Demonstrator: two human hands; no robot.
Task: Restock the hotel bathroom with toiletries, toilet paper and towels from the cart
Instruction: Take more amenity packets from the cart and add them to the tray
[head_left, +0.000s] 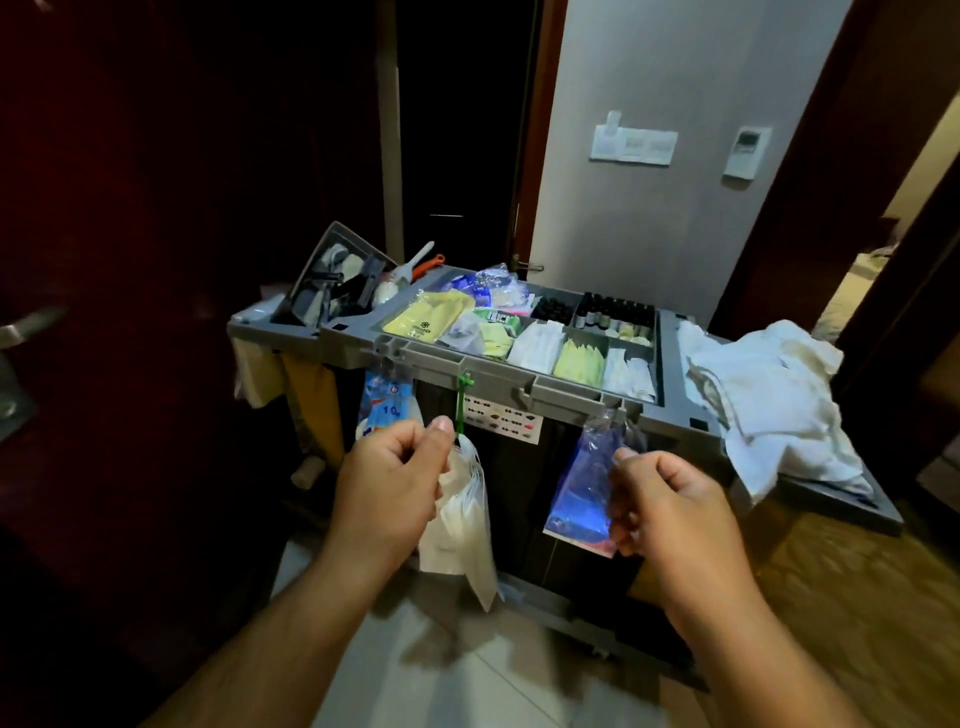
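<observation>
While the grey cart (498, 376) stands ahead, a white bag bundle (460, 525) hanging from its front edge is pinched by the left hand (387, 486). A blue packet (584, 488) hung nearer the front right corner is grasped by the right hand (670, 512). White towels (769, 395) are heaped at the right edge.

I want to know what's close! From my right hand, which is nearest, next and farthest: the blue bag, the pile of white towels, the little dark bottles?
1. The blue bag: nearest, hanging off the cart's front edge, right against the right hand.
2. The pile of white towels: next, up and to the right, on the cart's right end.
3. The little dark bottles: farthest, in the tray's back compartment.
</observation>
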